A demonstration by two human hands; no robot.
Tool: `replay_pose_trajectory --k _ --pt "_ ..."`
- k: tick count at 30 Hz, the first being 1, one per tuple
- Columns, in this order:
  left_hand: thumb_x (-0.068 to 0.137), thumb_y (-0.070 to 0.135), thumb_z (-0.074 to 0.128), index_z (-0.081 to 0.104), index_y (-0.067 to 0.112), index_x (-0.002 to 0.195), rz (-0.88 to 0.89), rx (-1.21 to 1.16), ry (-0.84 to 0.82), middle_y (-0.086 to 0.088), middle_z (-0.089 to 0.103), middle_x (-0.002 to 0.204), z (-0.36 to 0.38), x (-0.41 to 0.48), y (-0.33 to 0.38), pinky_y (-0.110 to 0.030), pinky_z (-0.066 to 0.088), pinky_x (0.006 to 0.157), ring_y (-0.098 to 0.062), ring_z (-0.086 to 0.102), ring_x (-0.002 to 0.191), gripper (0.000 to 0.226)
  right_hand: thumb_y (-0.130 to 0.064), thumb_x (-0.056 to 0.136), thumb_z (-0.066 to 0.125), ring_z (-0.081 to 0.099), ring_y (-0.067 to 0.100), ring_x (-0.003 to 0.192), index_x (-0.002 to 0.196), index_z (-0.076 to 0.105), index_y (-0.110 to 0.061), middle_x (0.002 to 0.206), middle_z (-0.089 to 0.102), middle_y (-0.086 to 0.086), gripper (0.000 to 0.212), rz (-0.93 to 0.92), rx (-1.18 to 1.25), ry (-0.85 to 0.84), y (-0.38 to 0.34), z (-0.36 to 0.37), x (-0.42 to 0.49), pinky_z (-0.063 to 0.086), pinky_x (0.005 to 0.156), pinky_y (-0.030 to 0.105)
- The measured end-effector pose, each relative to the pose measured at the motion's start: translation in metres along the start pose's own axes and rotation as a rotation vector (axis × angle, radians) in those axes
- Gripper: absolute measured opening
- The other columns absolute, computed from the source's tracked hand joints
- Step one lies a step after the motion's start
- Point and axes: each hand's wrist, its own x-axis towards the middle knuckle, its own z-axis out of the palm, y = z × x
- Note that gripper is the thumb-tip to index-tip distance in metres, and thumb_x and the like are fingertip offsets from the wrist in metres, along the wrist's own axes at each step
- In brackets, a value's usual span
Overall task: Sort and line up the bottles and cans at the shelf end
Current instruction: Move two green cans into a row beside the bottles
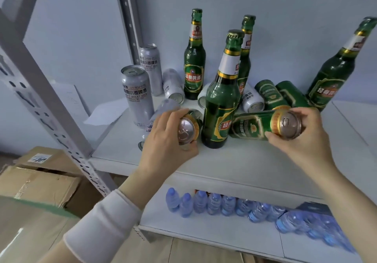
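My left hand (167, 140) grips a green and gold can (188, 128) by its end, just left of an upright green beer bottle (221, 99). My right hand (302, 138) grips a second green can (259, 125) that lies on its side, its top facing me. Three more green bottles stand behind: one at the back left (194, 63), one behind the front bottle (245, 44), one at the far right (334, 73). Two silver cans (137, 93) (152, 67) stand upright at the left. Several silver and green cans lie tipped between the bottles.
The white shelf board (234, 160) has free room along its front edge. A grey slotted upright (47, 103) rises at the left. Several water bottles (214, 203) lie on the lower shelf. Cardboard boxes (40, 181) sit on the floor at the left.
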Motion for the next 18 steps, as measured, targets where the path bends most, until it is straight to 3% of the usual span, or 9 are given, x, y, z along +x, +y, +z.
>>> replay_pose_trajectory --k 2,5,10,15,18 --pt "0.058 0.025 0.074 0.052 0.012 0.116 -0.037 -0.048 -0.031 -0.005 0.061 0.108 -0.009 0.009 0.006 -0.015 0.034 0.079 -0.02 0.051 0.1 0.063 -0.021 0.06 0.083 0.052 0.014 0.094 0.117 0.045 -0.019 0.104 0.054 -0.005 0.068 -0.011 -0.005 -0.012 -0.011 -0.005 0.008 0.038 0.078 0.026" --pt "0.059 0.035 0.069 0.05 0.014 0.114 -0.037 -0.085 -0.052 -0.003 0.062 0.104 -0.018 0.026 0.009 -0.024 0.038 0.078 -0.024 0.055 0.098 0.062 -0.022 0.063 0.081 0.051 0.013 0.096 0.119 0.049 -0.018 0.107 0.055 -0.005 0.065 -0.035 -0.011 -0.06 -0.023 -0.008 0.023 0.038 0.08 0.026" --pt "0.067 0.033 0.073 0.048 0.022 0.124 -0.061 -0.107 -0.135 0.003 0.061 0.118 -0.018 0.054 0.002 -0.021 0.036 0.088 -0.02 0.054 0.112 0.064 -0.032 0.066 0.079 0.053 0.015 0.107 0.127 0.047 -0.016 0.122 0.056 0.0 0.071 -0.047 0.002 -0.107 -0.021 0.006 0.045 0.041 0.086 0.028" --pt "0.069 0.039 0.076 0.041 0.028 0.134 -0.057 -0.242 -0.228 0.007 0.053 0.124 -0.015 0.068 -0.005 -0.023 0.039 0.096 -0.008 0.048 0.114 0.074 -0.031 0.071 0.075 0.051 0.009 0.106 0.127 0.044 -0.018 0.115 0.053 -0.008 0.065 -0.02 0.159 -0.092 -0.014 0.019 0.043 0.039 0.085 0.023" --pt "0.064 0.034 0.08 0.031 0.029 0.139 -0.061 -0.265 -0.283 0.014 0.046 0.12 -0.012 0.068 -0.008 -0.024 0.04 0.096 -0.003 0.043 0.113 0.089 -0.024 0.068 0.078 0.045 0.007 0.115 0.135 0.034 -0.021 0.126 0.046 -0.01 0.081 -0.002 0.237 -0.133 -0.003 0.025 0.032 0.037 0.093 0.025"
